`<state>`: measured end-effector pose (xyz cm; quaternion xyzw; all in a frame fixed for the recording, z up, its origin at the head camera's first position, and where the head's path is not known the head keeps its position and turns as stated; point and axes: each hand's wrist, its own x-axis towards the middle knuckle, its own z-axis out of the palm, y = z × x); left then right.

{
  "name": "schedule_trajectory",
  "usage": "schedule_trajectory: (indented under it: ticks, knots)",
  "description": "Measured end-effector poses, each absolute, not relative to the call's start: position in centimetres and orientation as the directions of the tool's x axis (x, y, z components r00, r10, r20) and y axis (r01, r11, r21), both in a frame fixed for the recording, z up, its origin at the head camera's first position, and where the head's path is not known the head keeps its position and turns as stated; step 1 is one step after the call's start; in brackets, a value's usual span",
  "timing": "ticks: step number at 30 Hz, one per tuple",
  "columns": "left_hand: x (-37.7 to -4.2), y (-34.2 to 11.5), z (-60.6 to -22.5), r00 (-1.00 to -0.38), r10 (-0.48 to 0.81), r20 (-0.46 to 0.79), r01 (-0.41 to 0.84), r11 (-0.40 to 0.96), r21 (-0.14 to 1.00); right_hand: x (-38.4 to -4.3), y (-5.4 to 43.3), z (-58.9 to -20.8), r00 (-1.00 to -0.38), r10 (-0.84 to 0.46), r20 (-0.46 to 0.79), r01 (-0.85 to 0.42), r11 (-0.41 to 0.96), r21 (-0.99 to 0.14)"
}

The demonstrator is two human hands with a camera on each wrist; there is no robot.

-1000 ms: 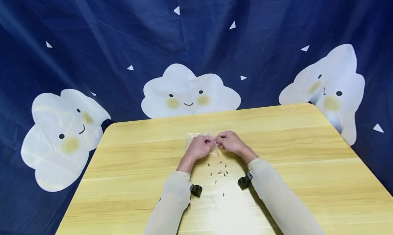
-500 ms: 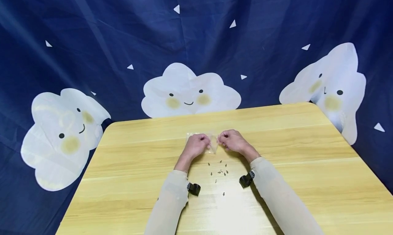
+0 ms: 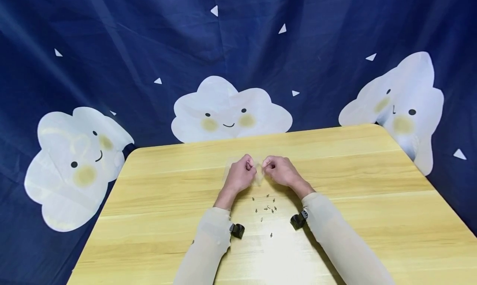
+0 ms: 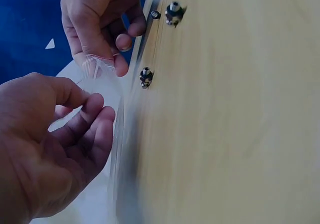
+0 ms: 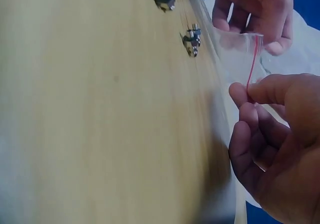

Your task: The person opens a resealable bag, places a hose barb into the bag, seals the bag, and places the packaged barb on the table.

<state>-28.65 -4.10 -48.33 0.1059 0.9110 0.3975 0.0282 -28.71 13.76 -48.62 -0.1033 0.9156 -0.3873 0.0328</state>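
Note:
Between my hands is a clear plastic zip bag (image 5: 234,58) with a red line along its mouth. My left hand (image 3: 240,175) pinches one side of the bag's mouth between thumb and index finger. The opposite side is pinched by my right hand (image 3: 282,170), its thumb and index finger on the red line in the right wrist view. Both hands face each other above the far middle of the table. Several small metal fittings (image 3: 268,207) lie loose nearer to me; the left wrist view shows one fitting (image 4: 146,77) with a dark middle and shiny ends.
The pale wooden table (image 3: 167,194) reaches to a rounded far edge. Behind it hangs a dark blue curtain (image 3: 253,53) with white clouds. Black wrist cameras sit at both sleeves, and glare brightens the near middle of the tabletop.
The hands parted slightly, then came a little closer again, both still pinching the bag. My left hand has risen and tilted upward. The metal fittings have stayed in place.

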Motion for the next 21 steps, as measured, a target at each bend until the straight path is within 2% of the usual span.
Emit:
schedule_trajectory:
  ticks: [12, 21]
  knots:
    - [-28.03, -3.58, -47.78, -0.966, 0.247, 0.082, 0.232, 0.678, 0.697, -28.62, 13.81, -48.21, -0.975, -0.222, -0.002, -0.15, 0.665, -0.732]
    - [-27.69, -3.49, -47.52, -0.985, 0.156, 0.077, 0.17, 0.76, 0.628, -28.54, 13.86, -48.29, -0.967, -0.254, 0.023, -0.195, 0.678, -0.708]
